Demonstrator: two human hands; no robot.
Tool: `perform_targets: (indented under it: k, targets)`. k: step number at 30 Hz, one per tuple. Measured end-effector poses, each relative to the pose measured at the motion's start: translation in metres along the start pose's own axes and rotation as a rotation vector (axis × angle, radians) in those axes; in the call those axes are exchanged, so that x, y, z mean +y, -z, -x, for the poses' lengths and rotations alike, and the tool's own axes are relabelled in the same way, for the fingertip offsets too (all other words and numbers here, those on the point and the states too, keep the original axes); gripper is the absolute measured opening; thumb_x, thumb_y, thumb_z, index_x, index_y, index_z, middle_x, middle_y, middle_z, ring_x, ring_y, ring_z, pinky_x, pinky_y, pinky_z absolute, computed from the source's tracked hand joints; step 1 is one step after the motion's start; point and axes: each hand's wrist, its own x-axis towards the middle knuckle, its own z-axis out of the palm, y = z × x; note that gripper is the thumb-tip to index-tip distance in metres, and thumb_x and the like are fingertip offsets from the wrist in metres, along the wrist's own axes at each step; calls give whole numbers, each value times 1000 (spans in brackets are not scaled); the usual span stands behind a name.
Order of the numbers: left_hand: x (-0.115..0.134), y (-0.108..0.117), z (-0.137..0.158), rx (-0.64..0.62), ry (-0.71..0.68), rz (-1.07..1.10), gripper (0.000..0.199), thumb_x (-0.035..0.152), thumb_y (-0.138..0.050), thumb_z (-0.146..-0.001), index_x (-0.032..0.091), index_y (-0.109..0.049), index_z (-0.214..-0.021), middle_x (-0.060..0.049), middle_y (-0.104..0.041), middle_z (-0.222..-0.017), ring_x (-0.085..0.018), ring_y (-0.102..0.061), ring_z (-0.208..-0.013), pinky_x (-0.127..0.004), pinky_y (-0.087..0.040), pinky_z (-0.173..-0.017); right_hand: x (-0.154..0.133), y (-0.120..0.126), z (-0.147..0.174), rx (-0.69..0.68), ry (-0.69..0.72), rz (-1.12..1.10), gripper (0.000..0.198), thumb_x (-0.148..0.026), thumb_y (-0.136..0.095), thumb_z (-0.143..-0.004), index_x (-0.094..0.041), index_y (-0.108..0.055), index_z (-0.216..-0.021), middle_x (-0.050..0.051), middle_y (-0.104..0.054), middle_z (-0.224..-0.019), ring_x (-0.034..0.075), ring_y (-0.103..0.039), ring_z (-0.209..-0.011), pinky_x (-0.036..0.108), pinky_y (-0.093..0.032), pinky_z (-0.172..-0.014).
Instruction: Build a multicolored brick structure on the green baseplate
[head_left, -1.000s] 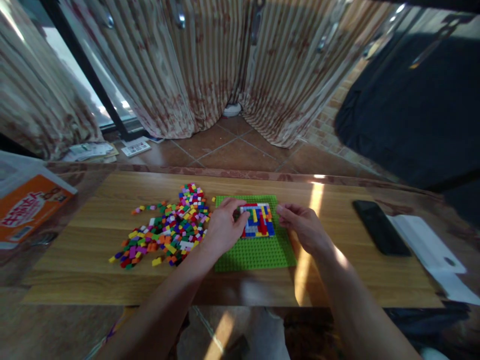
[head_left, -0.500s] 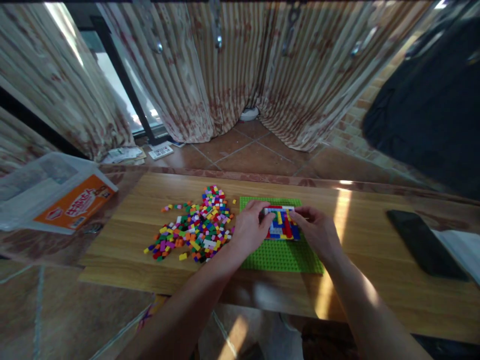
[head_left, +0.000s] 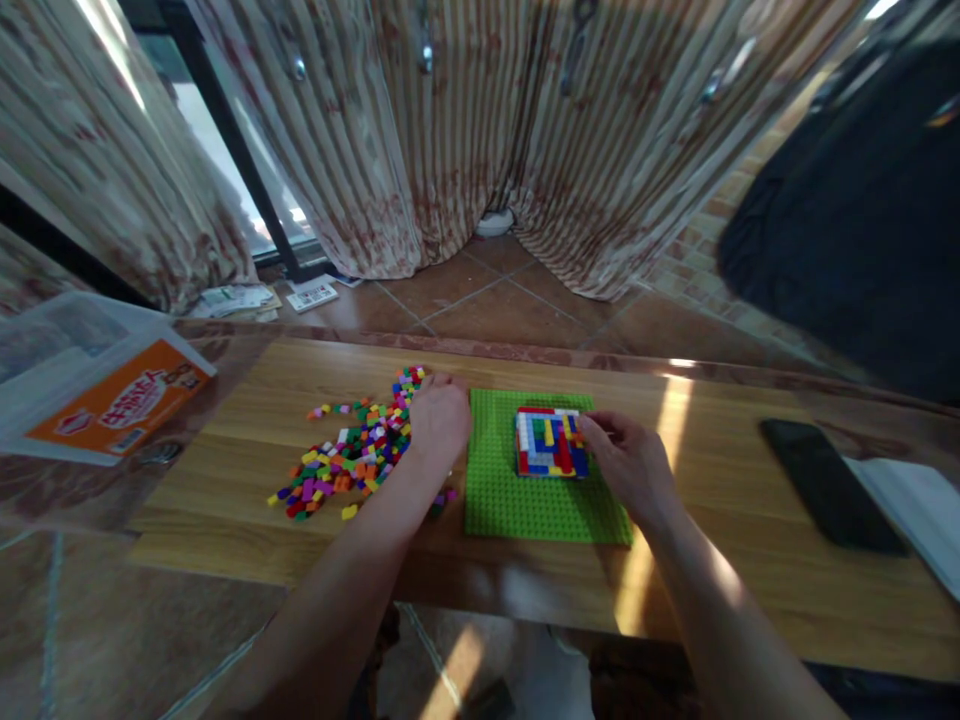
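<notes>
A low build of toy bricks (head_left: 553, 445), red, white, blue and yellow, sits on the green baseplate (head_left: 517, 515). My right hand (head_left: 630, 460) is at the build's right side, its thumb and curled fingers closed on the upper right corner. Small orange pieces show beside that thumb. To the left of the baseplate, my left hand (head_left: 441, 415) reaches down at the right edge of a loose pile of mixed-colour toy bricks (head_left: 360, 455). Its fingers point away and are mostly hidden behind the back of the hand, so any brick in them cannot be seen.
A clear plastic tub with an orange label (head_left: 124, 400) stands at the table's left end. To the right lie a dark phone-like slab (head_left: 829, 485) and white paper (head_left: 907, 510). The wooden table (head_left: 720, 490) has its far edge before striped curtains (head_left: 450, 150).
My left hand has left the build and moved left to the brick pile, uncovering the build's left side. My right hand stays by the build. The whole view has shifted slightly.
</notes>
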Motion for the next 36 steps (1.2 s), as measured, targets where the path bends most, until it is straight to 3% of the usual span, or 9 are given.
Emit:
perform_targets:
  k: [6, 11, 15, 23, 36]
  targets:
    - [1, 3, 1, 2, 22, 62, 29, 15, -41, -90, 13, -70, -93, -13, -68, -93, -24, -65, -87, -34, -50, -77, -3, 4, 1, 69, 8, -22, 38, -48, -58, -81, -16, -73, -93, 8, -75, -77, 21, -67, -66, 31, -47, -59]
    - [9, 11, 9, 131, -152, 550, 19, 13, -51, -87, 16, -70, -89, -6, -70, -89, -18, -65, -85, -30, -51, -82, -5, 3, 2, 147, 31, -113, 38, -49, -58, -82, -16, -73, -92, 9, -74, -76, 20, -66, -64, 31, -48, -60]
    - [19, 13, 22, 141, -265, 845, 15, 17, -55, -88, 19, -70, -92, -4, -71, -90, -15, -66, -84, -28, -52, -79, -12, -1, 5, 155, 58, -138, 33, -46, -58, -82, -16, -72, -86, 7, -72, -69, 19, -64, -61, 29, -46, -57]
    - [41, 6, 35, 112, -362, 870, 17, 16, -57, -89, 22, -72, -94, -3, -74, -95, -16, -66, -91, -31, -52, -86, -17, -6, 6, 134, 81, -160, 27, -42, -58, -81, -19, -70, -85, 6, -73, -76, 18, -65, -65, 30, -49, -62]
    - [55, -1, 34, 143, -207, 845, 18, 10, -67, -77, 23, -75, -86, -1, -75, -87, -19, -64, -89, -37, -51, -88, -16, -6, 7, 138, 104, -119, 24, -37, -58, -81, -19, -72, -87, 6, -74, -79, 19, -66, -67, 32, -49, -66]
